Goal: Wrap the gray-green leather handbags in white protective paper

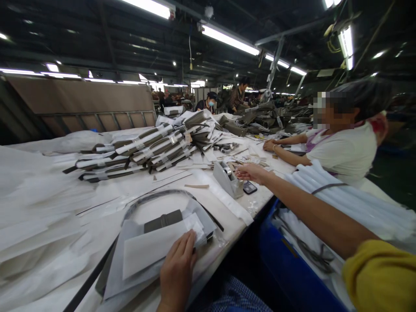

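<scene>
At the bottom centre of the frame the left hand (178, 271) lies flat, fingers spread and released, pressing down on a white paper sheet (152, 249) folded over a dark grey folded piece (162, 220); nothing is gripped, the palm simply rests on the paper near the table's near edge. Under both sits a larger pale grey sheet (113, 277), and a thin dark strap (152, 197) arcs around the bundle above it. The right hand (251, 172), in the centre right of the frame, reaches out on a bare arm with a yellow sleeve (380, 273) at the lower right; its fingertips touch the top of a grey tape dispenser (227, 178), fingers loosely curled, and whether they pinch any tape cannot be told. A small dark phone (249, 187) lies just beside the dispenser, toward the table edge. Across the middle of the white table (208, 260), well apart from the left hand, a heap of wrapped grey bundles (146, 149) fans out. To the right a co-worker in a white shirt (347, 151) leans both forearms on the table, with a stack of white rolls (351, 203) lying between that person and the outstretched right arm. A blue bin (289, 268) stands below the table edge at lower right
</scene>
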Motion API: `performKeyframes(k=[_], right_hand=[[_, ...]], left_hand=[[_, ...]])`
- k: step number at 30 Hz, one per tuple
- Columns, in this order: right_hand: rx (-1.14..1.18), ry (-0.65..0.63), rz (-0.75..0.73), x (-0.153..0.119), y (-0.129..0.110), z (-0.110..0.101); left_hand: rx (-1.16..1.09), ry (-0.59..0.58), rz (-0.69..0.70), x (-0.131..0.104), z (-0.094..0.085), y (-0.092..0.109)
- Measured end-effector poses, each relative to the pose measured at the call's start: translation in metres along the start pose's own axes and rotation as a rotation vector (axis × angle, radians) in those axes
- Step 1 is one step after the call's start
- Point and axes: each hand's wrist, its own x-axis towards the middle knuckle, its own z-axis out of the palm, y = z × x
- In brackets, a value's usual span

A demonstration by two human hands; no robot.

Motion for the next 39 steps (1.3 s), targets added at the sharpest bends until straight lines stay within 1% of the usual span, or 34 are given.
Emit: performKeyframes(k=[2,5,8,11,16,18,20,23,25,27,28,30,32,33,34,37,39], right_hand=[[0.023,0.017,-0.044,-0.021,0.006,-0.007],[0.035,0.063,-0.076,-0.050,0.024,-0.016],[0.026,0.121,-0.090,-0.063,0.050,-0.018],[0.009,0.184,-0.124,-0.061,0.078,-0.013],[-0.057,0.259,-0.213,-0.037,0.117,-0.005],[-0.113,0.276,-0.259,-0.030,0.126,-0.006],[-0.194,0.279,-0.320,-0.028,0.131,-0.010],[-0.352,0.240,-0.453,-0.039,0.128,-0.021],[-0.462,0.191,-0.553,-0.053,0.120,-0.027],[-0.553,0.112,-0.631,-0.068,0.107,-0.029],[-0.618,0.053,-0.685,-0.076,0.099,-0.027],[-0.789,-0.104,-0.844,-0.091,0.082,-0.020],[-0.939,-0.297,-1.034,-0.106,0.065,-0.004],[-0.977,-0.394,-1.106,-0.113,0.056,0.006],[-0.984,-0.488,-1.143,-0.120,0.048,0.017],[-0.973,-0.734,-1.148,-0.133,0.026,0.056],[-0.987,-0.856,-1.143,-0.134,0.016,0.082]], left_hand=[[0.002,0.012,0.000,0.001,-0.002,0.001],[-0.008,0.006,-0.009,0.002,-0.003,0.001],[-0.029,-0.005,-0.023,-0.001,-0.001,0.001],[-0.046,-0.025,-0.051,-0.005,0.003,0.000],[-0.036,-0.034,-0.072,-0.006,0.005,0.001],[-0.021,-0.040,-0.061,-0.005,0.003,0.001],[-0.012,-0.046,-0.038,-0.004,0.002,0.001],[-0.011,-0.043,-0.014,-0.003,0.000,0.000],[-0.018,-0.043,-0.027,-0.003,0.000,0.001],[-0.033,-0.049,-0.042,-0.003,0.000,0.001],[-0.042,-0.051,-0.046,-0.002,0.000,0.002],[-0.063,-0.051,-0.048,0.000,-0.002,0.003],[-0.085,-0.050,-0.052,0.002,-0.004,0.004],[-0.097,-0.051,-0.061,0.003,-0.005,0.004],[-0.109,-0.054,-0.071,0.003,-0.006,0.005],[-0.139,-0.075,-0.098,0.004,-0.007,0.005],[-0.146,-0.078,-0.105,0.004,-0.007,0.005]])
